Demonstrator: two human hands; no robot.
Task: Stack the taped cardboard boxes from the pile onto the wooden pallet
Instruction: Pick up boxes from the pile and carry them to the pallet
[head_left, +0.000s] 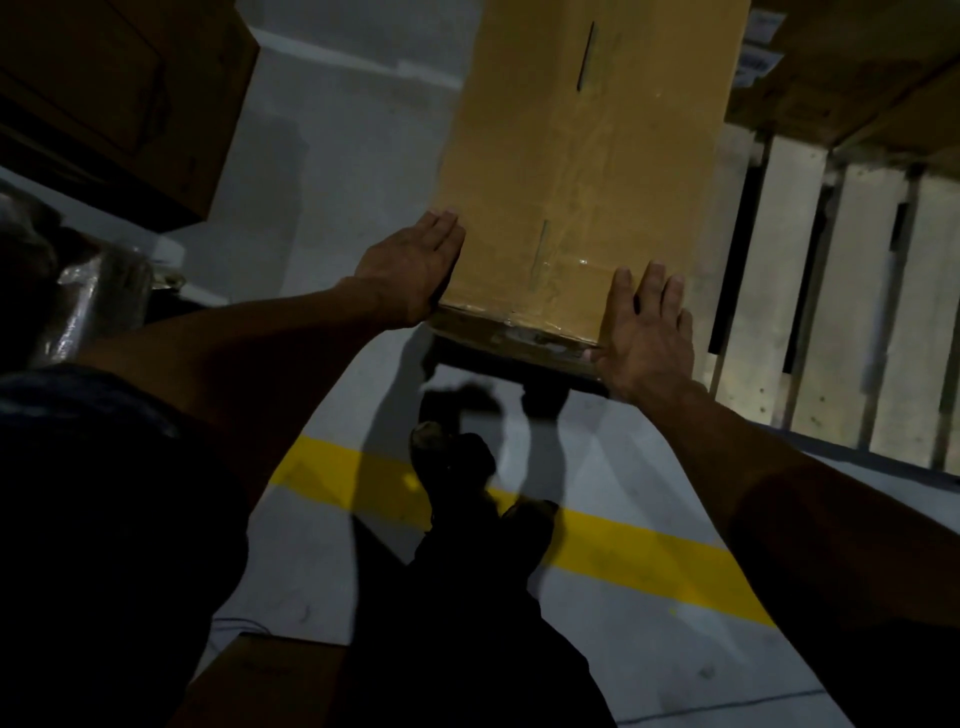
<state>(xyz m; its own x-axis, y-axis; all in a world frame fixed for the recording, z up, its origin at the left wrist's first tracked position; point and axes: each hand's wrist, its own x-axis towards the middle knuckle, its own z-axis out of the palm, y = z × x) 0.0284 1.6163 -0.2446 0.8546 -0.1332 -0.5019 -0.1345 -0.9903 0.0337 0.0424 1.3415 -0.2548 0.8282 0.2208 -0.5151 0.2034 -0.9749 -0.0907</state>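
Note:
A long taped cardboard box (582, 156) is held out in front of me above the grey floor, its near end toward me. My left hand (410, 270) presses flat against its left side with straight fingers. My right hand (649, 327) presses flat on its right near corner, fingers straight along the top and side. The wooden pallet (810, 312) with pale slats lies just to the right of the box. Another cardboard box (852, 67) stands on the pallet's far part.
A dark cardboard box (114, 93) sits at the upper left, a plastic-wrapped bundle (98, 301) below it. A yellow floor line (649, 561) crosses under my feet (467, 478). Another box's corner (260, 680) shows at the bottom.

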